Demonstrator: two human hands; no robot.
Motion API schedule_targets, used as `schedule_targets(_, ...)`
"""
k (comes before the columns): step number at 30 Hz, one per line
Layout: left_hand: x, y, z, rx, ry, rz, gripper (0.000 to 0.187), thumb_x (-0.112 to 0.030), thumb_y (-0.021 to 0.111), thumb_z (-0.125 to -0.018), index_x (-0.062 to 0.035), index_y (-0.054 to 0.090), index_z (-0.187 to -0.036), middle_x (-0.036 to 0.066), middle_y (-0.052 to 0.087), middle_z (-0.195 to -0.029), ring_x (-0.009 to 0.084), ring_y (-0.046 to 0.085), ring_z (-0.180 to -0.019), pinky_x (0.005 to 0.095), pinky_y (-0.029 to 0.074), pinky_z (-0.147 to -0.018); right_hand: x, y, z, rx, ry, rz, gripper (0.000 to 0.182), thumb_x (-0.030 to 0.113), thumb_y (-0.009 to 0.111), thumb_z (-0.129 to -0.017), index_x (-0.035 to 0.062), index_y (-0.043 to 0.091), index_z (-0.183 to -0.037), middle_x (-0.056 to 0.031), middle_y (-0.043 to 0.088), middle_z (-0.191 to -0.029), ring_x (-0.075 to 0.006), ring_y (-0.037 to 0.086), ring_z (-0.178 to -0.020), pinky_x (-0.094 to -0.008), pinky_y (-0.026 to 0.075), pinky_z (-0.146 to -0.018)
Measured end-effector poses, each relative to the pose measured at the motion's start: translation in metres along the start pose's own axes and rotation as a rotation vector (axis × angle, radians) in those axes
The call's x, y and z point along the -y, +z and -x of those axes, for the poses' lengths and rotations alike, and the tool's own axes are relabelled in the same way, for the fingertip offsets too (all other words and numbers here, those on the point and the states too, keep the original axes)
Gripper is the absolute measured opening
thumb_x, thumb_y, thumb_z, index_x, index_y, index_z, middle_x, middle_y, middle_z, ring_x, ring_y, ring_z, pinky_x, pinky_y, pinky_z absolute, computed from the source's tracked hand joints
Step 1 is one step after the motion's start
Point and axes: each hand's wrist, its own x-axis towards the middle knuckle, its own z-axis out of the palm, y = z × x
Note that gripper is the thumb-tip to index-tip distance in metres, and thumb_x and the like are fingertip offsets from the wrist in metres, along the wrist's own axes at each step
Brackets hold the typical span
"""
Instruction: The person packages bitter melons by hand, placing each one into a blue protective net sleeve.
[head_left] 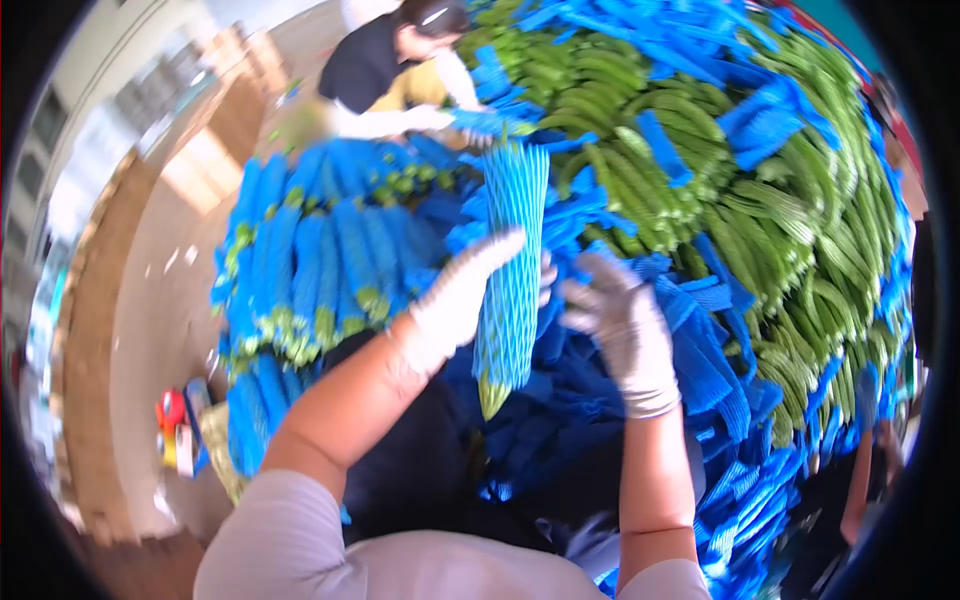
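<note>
My left hand (465,290), in a white glove, is wrapped round a long green gourd in a blue mesh sleeve (511,270). The gourd hangs nearly upright, and its bare green tip sticks out at the bottom. To its right, my gloved right hand (620,320) holds nothing. Its fingers are spread and somewhat blurred, apart from the gourd. Under and behind both hands lie loose blue mesh sleeves (690,340) in a heap.
Sleeved gourds (335,260) are stacked in rows on the left. A large pile of bare green gourds (740,190) fills the right, with blue sleeves strewn over it. Another person (390,70) works across from me. Cardboard boxes (215,150) stand at the back left.
</note>
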Motion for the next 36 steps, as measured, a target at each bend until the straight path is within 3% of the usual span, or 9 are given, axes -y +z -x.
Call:
schedule_targets(4, -0.077, -0.024, 0.074, -0.225, 0.279, -0.072, 0.041, -0.04, 0.057, -0.091, -0.0027, 0.057, -0.11, 0.013, 0.064, -0.101, 0.0229, 0.064, -0.088, 0.0358, 0.054, -0.077, 0.004, -0.063, -0.007, -0.349, -0.017, 0.146, 0.053, 0.044, 0.053, -0.093, 0.0016, 0.052, -0.125, -0.0149, 0.055, -0.125, -0.0279, 0.059, -0.106, -0.0387, 0.047, -0.091)
schedule_targets(8, -0.099, -0.089, 0.206, -0.623, 0.346, -0.282, 0.049, -0.04, 0.058, -0.09, -0.0012, 0.054, -0.12, 0.013, 0.064, -0.105, 0.0233, 0.063, -0.091, 0.0358, 0.053, -0.08, 0.012, -0.086, -0.011, -0.325, 0.043, 0.215, 0.054, 0.043, 0.056, -0.092, 0.001, 0.052, -0.126, -0.0176, 0.057, -0.123, -0.0273, 0.057, -0.107, -0.0392, 0.042, -0.096)
schedule_targets(17, 0.062, -0.248, 0.453, -1.257, 0.162, 0.007, 0.054, -0.023, 0.07, -0.074, -0.0034, 0.053, -0.121, 0.012, 0.063, -0.1, 0.0255, 0.062, -0.085, 0.0404, 0.052, -0.074, -0.009, -0.071, 0.003, -0.21, 0.129, 0.766, 0.053, 0.042, 0.053, -0.094, 0.0036, 0.051, -0.13, -0.0115, 0.061, -0.117, -0.0208, 0.062, -0.101, -0.0315, 0.049, -0.086)
schedule_targets(24, 0.041, -0.314, 0.454, -1.429, 0.057, -0.411, 0.091, -0.015, 0.07, -0.069, -0.0055, 0.023, -0.146, 0.019, 0.055, -0.122, 0.0302, 0.056, -0.108, 0.0421, 0.045, -0.09, -0.034, -0.094, 0.007, -0.191, 0.204, 0.829, 0.039, 0.03, 0.061, -0.092, 0.0026, 0.058, -0.121, -0.0013, 0.061, -0.09, -0.0067, 0.053, -0.071, -0.0193, 0.041, -0.058)
schedule_targets(28, -0.003, -0.333, 0.446, -1.67, -0.499, -1.221, 0.091, -0.019, 0.069, -0.074, -0.0112, 0.018, -0.148, 0.028, 0.044, -0.135, 0.0391, 0.048, -0.121, 0.045, 0.038, -0.102, -0.043, -0.117, 0.018, -0.231, 0.303, 1.045, 0.035, 0.026, 0.059, -0.093, 0.0032, 0.059, -0.12, 0.0008, 0.059, -0.086, -0.0061, 0.052, -0.069, -0.0197, 0.04, -0.058)
schedule_targets(31, 0.05, -0.434, 0.469, -1.731, -0.54, -1.37, 0.086, -0.021, 0.065, -0.078, -0.0183, 0.016, -0.149, 0.024, 0.029, -0.147, 0.041, 0.04, -0.129, 0.0459, 0.035, -0.106, -0.05, -0.109, 0.024, -0.264, 0.357, 1.094, 0.033, 0.024, 0.059, -0.093, 0.0027, 0.059, -0.119, 0.0011, 0.058, -0.084, -0.0059, 0.051, -0.069, -0.02, 0.04, -0.059)
schedule_targets(32, 0.084, -0.5, 0.495, -1.44, -0.582, -1.484, 0.08, -0.022, 0.06, -0.082, -0.0231, 0.015, -0.149, 0.017, 0.019, -0.152, 0.0411, 0.034, -0.133, 0.045, 0.032, -0.109, -0.052, -0.107, 0.025, -0.255, 0.38, 1.075, 0.033, 0.023, 0.059, -0.092, 0.002, 0.06, -0.118, 0.0008, 0.058, -0.084, -0.0063, 0.051, -0.069, -0.0208, 0.041, -0.061)
schedule_targets(35, 0.066, -0.402, 0.424, -1.576, -0.861, -1.328, 0.073, -0.022, 0.056, -0.084, -0.0226, 0.02, -0.148, 0.014, 0.021, -0.152, 0.0415, 0.031, -0.135, 0.0445, 0.031, -0.109, -0.06, -0.114, 0.025, -0.237, 0.393, 1.107, 0.033, 0.022, 0.059, -0.093, 0.0013, 0.06, -0.118, 0.0004, 0.058, -0.084, -0.0064, 0.05, -0.07, -0.0217, 0.042, -0.063)
schedule_targets(36, 0.065, -0.408, 0.429, -1.613, -0.753, -1.273, 0.065, -0.024, 0.054, -0.085, -0.021, 0.03, -0.145, 0.014, 0.023, -0.152, 0.0392, 0.034, -0.133, 0.0428, 0.032, -0.109, -0.061, -0.103, 0.024, -0.244, 0.407, 1.119, 0.033, 0.02, 0.059, -0.091, -0.0005, 0.06, -0.117, -0.0005, 0.059, -0.085, -0.0074, 0.051, -0.071, -0.0224, 0.043, -0.065)
